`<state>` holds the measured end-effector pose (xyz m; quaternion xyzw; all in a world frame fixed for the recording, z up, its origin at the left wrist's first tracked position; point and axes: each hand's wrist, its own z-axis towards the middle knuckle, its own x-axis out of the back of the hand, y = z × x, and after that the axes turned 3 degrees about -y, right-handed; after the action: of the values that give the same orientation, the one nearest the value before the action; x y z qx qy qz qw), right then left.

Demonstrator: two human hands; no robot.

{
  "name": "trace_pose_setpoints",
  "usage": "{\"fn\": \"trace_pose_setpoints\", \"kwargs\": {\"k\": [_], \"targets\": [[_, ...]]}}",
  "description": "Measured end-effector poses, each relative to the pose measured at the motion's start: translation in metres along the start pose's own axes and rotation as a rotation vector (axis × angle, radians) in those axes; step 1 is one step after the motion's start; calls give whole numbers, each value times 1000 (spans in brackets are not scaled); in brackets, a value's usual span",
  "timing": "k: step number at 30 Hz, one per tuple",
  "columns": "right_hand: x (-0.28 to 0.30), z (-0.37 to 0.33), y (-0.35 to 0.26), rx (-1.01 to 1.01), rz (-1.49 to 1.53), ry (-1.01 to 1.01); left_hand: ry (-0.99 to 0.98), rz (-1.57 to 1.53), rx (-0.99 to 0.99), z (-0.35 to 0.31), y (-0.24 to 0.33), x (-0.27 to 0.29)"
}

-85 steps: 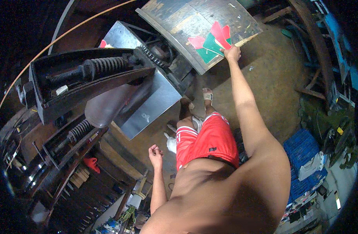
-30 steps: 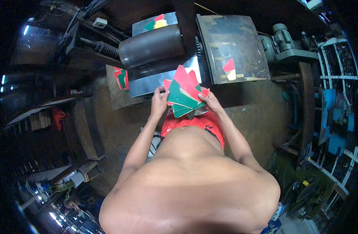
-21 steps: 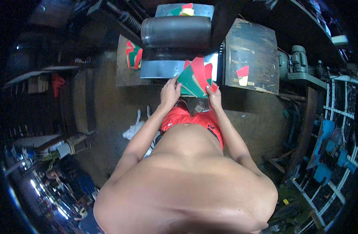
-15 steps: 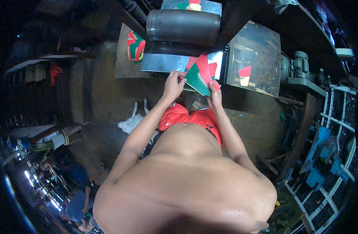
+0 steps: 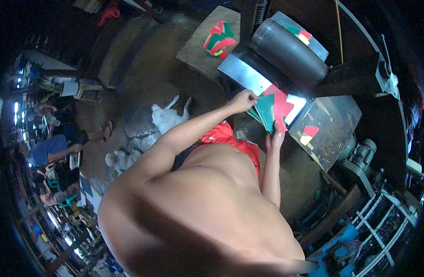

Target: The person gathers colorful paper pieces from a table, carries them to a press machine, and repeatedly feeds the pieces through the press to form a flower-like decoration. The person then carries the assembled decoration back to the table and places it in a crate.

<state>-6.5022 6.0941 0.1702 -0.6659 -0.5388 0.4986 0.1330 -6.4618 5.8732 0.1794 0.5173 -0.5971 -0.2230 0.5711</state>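
A fanned bunch of flat cut sheet pieces, green and red, is between my hands, in front of a metal plate [image 5: 242,73] under a big dark roller [image 5: 289,51]. My right hand [image 5: 275,139] grips the red piece [image 5: 278,108] at its lower end, thumb on top. At the left edge of the green piece [image 5: 265,110], my left hand [image 5: 243,101] has its thumb and forefinger pinched together. More pale-edged sheets show beneath the green one; how many is hidden. Further red pieces lie on the plate behind the bunch.
Red and green pieces [image 5: 216,40] lie on the left board [image 5: 198,53]. A red and cream piece [image 5: 309,134] rests on the right board [image 5: 336,122], near a grey motor [image 5: 363,152]. White dogs [image 5: 168,116] lie on the floor to my left. People sit farther left.
My view has swung, so the roller and boards appear tilted and farther right. Both hands stay at the bunch of pieces. More of the floor, dogs and people at left shows.
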Motion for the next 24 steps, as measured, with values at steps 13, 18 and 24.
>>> {"fn": "trace_pose_setpoints", "kwargs": {"k": [13, 18, 24], "targets": [[-20, 24, -3, -110, -27, 168, -294, -177, 302, 31, -38, 220], [-66, 54, 0, 15, 44, 221, -103, -312, 392, 116, -54, 322], [-126, 107, -10, -3, 77, 407, -160, -298, 333, 264, -64, 412]]}}
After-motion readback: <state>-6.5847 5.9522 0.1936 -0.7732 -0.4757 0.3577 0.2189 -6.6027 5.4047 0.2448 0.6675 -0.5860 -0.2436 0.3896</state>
